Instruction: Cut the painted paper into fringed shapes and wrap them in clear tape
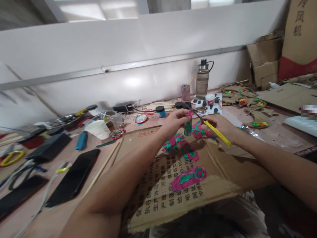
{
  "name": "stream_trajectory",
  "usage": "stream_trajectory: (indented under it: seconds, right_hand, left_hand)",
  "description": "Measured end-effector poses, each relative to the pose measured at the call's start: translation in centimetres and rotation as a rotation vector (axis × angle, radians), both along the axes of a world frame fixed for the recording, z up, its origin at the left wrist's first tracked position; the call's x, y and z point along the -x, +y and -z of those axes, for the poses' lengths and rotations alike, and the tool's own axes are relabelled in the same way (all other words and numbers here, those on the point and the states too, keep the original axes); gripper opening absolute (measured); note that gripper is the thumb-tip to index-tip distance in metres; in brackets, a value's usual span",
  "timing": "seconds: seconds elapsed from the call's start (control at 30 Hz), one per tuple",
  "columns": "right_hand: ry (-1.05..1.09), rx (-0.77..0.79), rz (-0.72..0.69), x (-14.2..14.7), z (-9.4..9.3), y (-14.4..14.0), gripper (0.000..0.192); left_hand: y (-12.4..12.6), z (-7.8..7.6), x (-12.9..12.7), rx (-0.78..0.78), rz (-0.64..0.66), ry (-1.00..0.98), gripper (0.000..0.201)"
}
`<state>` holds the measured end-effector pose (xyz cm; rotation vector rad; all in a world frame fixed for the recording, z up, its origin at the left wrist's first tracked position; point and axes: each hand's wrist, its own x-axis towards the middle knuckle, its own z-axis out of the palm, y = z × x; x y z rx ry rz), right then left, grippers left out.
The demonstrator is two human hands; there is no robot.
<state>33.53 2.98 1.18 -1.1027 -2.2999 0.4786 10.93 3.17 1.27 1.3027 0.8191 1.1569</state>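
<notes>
Your left hand (176,119) pinches the top of a small painted piece (188,127), green and pink, between thumb and fingertips, holding it upright above the sheet of cardboard (158,195). Your right hand (219,127) is closed around yellow-handled scissors (210,127), whose dark blades point up and to the left and meet the piece just beside the left fingertips. A larger pink-and-green cutout (199,130) sits just behind the held piece, against the right hand. On the cardboard, below and nearer you, lie further painted shapes: a cluster (180,147) beneath the hands and a single long one (188,178) closer to the edge. Along the far side of the worktop (37,205) stand the containers: a clear water bottle (202,79) with a dark cap, its contents hard to tell; a small tinted cup (185,92) with a thin stick standing in it; a blue jar with a black lid (160,111); a small white pot with a red band (210,99); and a white paper cup (99,129) lying tilted, its inside not visible. A black phone (74,177) lies to the left.
</notes>
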Motion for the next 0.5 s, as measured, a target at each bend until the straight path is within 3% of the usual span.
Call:
stream_trajectory:
  seconds: [0.2,0.5]
  right_hand:
    - [0.003,-0.042,0.005,-1.5,-0.1,-1.8,0.048]
    - [-0.134,0.037,0.076,-4.2,0.2,-6.0,0.046]
  left_hand:
    - [-0.2,0.2,-0.4,-0.030,0.074,0.078,0.023]
    - [-1.0,-0.1,-1.0,-0.137,0.282,0.258,0.016]
